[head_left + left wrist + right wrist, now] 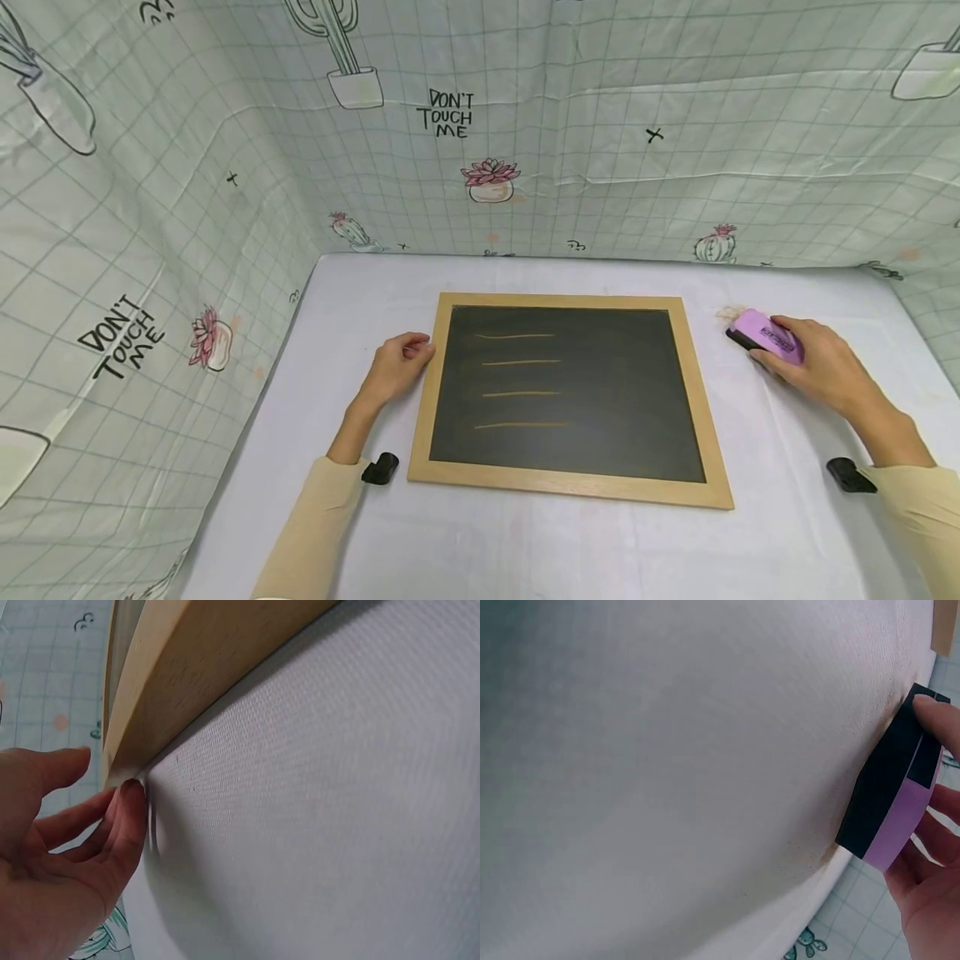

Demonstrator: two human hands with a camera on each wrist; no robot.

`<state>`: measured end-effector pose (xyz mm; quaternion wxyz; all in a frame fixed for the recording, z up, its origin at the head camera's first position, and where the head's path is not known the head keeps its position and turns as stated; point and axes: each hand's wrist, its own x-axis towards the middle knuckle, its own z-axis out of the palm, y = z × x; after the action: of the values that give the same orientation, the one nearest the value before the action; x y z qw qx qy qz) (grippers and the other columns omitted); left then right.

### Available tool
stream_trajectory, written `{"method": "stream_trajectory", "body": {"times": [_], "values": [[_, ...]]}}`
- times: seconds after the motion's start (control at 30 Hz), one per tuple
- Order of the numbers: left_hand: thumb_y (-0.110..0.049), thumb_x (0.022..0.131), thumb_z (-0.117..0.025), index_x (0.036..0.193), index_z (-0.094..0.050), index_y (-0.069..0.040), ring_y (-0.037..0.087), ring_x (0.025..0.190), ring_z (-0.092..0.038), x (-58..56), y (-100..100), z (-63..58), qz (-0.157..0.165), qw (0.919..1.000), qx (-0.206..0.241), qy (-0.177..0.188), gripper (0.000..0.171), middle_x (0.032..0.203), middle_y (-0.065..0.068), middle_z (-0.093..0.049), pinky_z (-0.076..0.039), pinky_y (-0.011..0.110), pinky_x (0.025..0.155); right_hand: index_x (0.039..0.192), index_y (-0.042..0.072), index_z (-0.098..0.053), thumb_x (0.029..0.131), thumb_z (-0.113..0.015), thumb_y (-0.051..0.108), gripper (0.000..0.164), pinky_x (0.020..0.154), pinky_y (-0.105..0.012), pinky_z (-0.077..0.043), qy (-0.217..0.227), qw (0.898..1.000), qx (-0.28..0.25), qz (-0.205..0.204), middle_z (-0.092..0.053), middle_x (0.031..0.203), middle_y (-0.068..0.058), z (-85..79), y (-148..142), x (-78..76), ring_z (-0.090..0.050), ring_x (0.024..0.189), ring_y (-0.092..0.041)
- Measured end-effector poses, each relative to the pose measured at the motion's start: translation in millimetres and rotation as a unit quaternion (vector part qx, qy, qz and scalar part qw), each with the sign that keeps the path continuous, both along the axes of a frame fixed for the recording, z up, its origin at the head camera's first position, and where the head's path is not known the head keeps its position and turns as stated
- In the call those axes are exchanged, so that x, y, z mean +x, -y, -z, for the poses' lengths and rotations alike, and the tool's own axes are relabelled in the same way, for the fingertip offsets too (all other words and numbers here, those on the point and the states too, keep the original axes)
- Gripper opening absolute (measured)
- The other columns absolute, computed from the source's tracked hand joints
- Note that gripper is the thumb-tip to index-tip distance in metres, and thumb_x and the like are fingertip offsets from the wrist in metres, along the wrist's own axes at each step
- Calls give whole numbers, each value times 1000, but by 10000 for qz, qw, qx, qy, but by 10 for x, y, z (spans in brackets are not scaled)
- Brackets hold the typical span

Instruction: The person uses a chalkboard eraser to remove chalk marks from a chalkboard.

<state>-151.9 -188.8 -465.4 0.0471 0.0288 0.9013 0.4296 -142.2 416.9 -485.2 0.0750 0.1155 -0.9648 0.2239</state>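
Observation:
A chalkboard [600,387] in a light wooden frame [570,483] lies on the white table, with several short orange chalk lines on its left half. At the frame's upper left edge is my left hand [401,367]. Its fingertips [131,795] touch the wooden side, with the thumb standing apart from them. To the right of the board, my right hand [821,367] grips a purple and black eraser [765,333] between thumb and fingers. The right wrist view shows the eraser's black side [885,765] close over the cloth.
Orange chalk dust [727,314] marks the white tablecloth [525,550] beside the eraser. A grid-patterned curtain [585,167] with cactus drawings rises behind the table and along its sides. Small black devices sit at both wrists.

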Motion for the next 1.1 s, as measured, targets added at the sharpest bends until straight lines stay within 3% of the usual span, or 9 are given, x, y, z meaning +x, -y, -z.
{"method": "stream_trajectory", "body": {"times": [0.43, 0.8, 1.1], "values": [[-9, 100, -67, 128, -63, 13, 34, 99, -67, -11, -20, -1, 207, 9997, 103, 17, 35, 111, 23, -69, -54, 44, 88, 127, -18, -56, 85, -84, 17, 61, 79, -62, -41, -124, 9999, 99, -31, -58, 117, -43, -110, 25, -53, -56, 100, -52], [-8, 99, -69, 127, -64, 11, 33, 97, -66, 4, -19, 26, 90, 9998, 200, 18, 34, 108, 22, -69, -53, 41, 86, 130, -16, -57, 82, -87, 14, 64, 75, -57, -41, -148, 9994, 170, -259, -61, 116, -38, -272, 193, -139, -57, 94, -46], [-8, 99, -69, 128, -63, 11, 33, 100, -66, 1, -37, 72, 3, 9994, 345, 32, 36, 111, 22, -69, -52, 40, 88, 126, -14, -60, 77, -89, 11, 62, 75, -54, -41, -460, 9971, 173, -584, -64, 111, -36, -380, 332, -242, -59, 93, -44]]}}
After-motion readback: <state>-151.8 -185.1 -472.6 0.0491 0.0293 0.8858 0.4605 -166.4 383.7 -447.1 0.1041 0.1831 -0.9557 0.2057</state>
